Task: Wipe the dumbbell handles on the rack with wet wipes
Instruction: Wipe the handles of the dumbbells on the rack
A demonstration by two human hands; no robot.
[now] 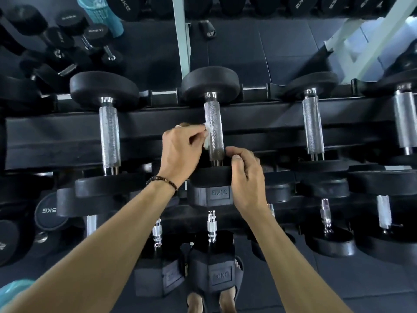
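Observation:
A black round-headed dumbbell lies on the top shelf of the rack, its knurled chrome handle pointing away from me. My left hand pinches a crumpled white wet wipe against the left side of that handle, near its lower half. My right hand grips the near head of the same dumbbell, fingers curled over its rim. More chrome handles lie on the same shelf, one to the left and one to the right.
Lower shelves hold several hex dumbbells marked 30KG. A mirror behind the rack reflects more dumbbells and a teal basket. White frame bars rise behind. My sandalled feet stand on the dark floor mat.

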